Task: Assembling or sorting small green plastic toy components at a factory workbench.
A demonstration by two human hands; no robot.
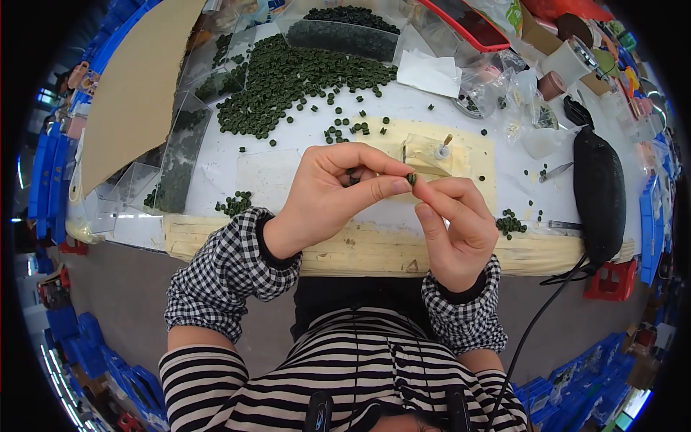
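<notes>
I work on the near side of the tape-covered block [462,167], which has a short metal peg [447,140] standing up from it. My left hand [320,194] pinches a small dark green grooved ring [411,178] between thumb and forefinger, in front of the block; more dark pieces [353,175] show inside my curled fingers. My right hand [462,229], nearer me than the block and a little to its right, has its forefinger tip up against the ring, thumb held apart below; I can't tell whether it grips anything too. Beyond the block to its left spreads a big heap of matching rings [295,79]. A folded white tissue [429,73] lies behind the block, a red-edged phone [475,29] farther back. Well to the block's right rests a black zip pouch [599,194].
</notes>
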